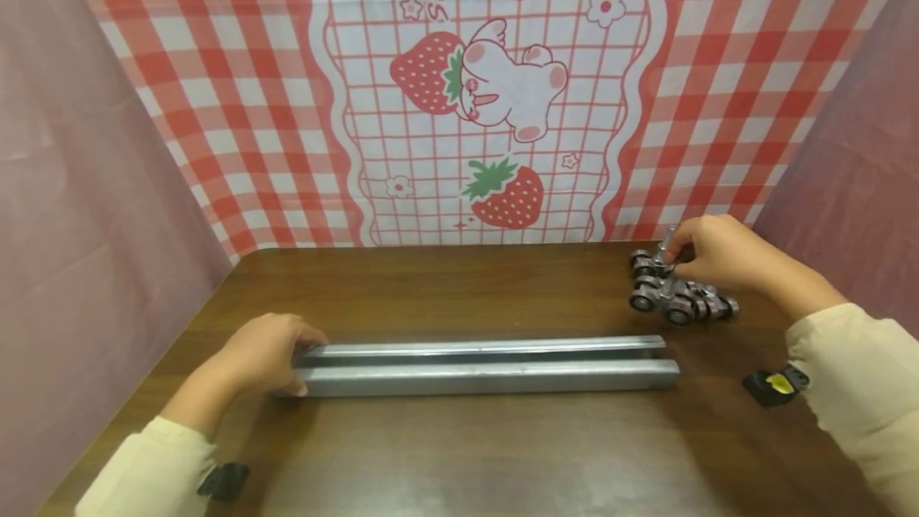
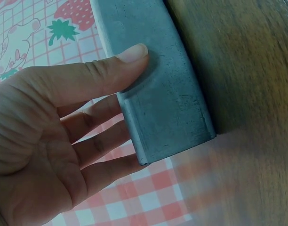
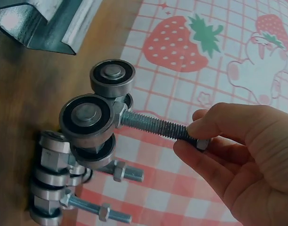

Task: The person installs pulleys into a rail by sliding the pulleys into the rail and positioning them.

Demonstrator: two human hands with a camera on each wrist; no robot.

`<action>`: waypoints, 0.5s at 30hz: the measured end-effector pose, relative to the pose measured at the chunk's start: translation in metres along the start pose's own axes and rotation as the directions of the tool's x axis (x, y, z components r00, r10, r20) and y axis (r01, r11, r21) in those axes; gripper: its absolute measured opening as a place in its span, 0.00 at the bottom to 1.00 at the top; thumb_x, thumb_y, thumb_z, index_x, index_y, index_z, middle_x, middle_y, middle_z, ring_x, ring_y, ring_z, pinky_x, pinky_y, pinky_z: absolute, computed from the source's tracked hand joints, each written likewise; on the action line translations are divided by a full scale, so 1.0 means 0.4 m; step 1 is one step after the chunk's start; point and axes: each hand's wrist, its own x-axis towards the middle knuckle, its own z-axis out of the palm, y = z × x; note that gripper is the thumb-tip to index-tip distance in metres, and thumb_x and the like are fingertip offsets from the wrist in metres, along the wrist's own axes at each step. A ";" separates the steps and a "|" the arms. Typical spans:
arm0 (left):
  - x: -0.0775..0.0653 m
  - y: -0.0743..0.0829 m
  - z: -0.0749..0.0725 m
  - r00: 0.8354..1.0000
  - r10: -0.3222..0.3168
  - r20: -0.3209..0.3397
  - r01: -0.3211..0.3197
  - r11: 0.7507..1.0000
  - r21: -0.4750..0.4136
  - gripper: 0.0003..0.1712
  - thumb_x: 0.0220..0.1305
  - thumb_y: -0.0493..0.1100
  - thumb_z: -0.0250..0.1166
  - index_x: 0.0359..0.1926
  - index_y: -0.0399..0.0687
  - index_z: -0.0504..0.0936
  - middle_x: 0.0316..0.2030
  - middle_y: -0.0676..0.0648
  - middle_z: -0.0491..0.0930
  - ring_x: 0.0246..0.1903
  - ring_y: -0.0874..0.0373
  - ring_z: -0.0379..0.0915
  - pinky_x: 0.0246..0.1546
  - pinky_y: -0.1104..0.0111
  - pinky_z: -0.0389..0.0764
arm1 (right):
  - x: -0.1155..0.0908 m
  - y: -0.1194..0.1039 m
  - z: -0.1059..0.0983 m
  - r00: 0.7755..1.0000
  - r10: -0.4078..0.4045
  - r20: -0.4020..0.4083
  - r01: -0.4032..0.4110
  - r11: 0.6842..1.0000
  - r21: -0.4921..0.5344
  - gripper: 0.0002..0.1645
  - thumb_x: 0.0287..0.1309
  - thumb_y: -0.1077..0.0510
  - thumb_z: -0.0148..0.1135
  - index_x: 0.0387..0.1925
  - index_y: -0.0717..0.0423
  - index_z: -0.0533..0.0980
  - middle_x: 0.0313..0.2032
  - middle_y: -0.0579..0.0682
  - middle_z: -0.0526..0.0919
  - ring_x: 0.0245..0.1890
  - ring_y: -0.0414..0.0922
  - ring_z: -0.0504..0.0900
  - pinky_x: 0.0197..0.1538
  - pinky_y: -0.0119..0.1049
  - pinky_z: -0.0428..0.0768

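Observation:
A long grey metal channel (image 1: pixel 481 381) with a slot along its top lies across the wooden table. My left hand (image 1: pixel 258 353) grips its left end, the thumb (image 2: pixel 127 68) flat on the near wall and the fingers on the far side. At the back right my right hand (image 1: pixel 725 250) pinches the threaded bolt (image 3: pixel 156 125) of a roller trolley (image 3: pixel 87 115) near the bolt's end. That trolley has several bearing wheels and is held up off the table. Beside and below it, more roller trolleys (image 3: pixel 52 176) rest on the table, their bolts sticking out.
The brown wooden table (image 1: pixel 474 453) runs back to a red-and-white checked cloth (image 1: pixel 237 102) printed with strawberries. Pink curtains (image 1: pixel 86 142) hang at both sides. The channel's open right end (image 3: pixel 50 28) faces toward the trolleys.

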 end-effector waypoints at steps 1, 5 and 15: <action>0.000 0.000 0.000 1.000 0.001 -0.002 -0.001 1.000 0.000 0.33 0.25 0.44 0.84 0.42 0.51 0.87 0.37 0.52 0.84 0.40 0.50 0.79 0.41 0.53 0.80 | -0.006 0.003 -0.003 1.000 -0.005 -0.007 0.005 1.000 -0.009 0.07 0.42 0.68 0.69 0.25 0.55 0.82 0.22 0.41 0.81 0.24 0.39 0.76 0.27 0.37 0.76; 0.000 0.001 0.001 1.000 0.002 -0.007 -0.002 1.000 -0.003 0.33 0.25 0.43 0.84 0.42 0.51 0.87 0.38 0.52 0.84 0.40 0.49 0.80 0.41 0.53 0.80 | -0.031 0.014 -0.015 0.999 -0.027 -0.031 0.026 0.999 -0.042 0.09 0.39 0.68 0.71 0.24 0.53 0.82 0.22 0.39 0.80 0.23 0.36 0.75 0.26 0.36 0.75; -0.002 -0.001 0.001 1.000 -0.001 -0.010 0.001 1.000 -0.003 0.33 0.25 0.43 0.84 0.42 0.51 0.87 0.37 0.53 0.83 0.39 0.50 0.79 0.41 0.53 0.80 | -0.106 0.030 -0.005 0.989 -0.104 -0.105 0.096 0.993 -0.072 0.19 0.29 0.71 0.71 0.19 0.42 0.79 0.21 0.32 0.77 0.21 0.27 0.69 0.23 0.30 0.71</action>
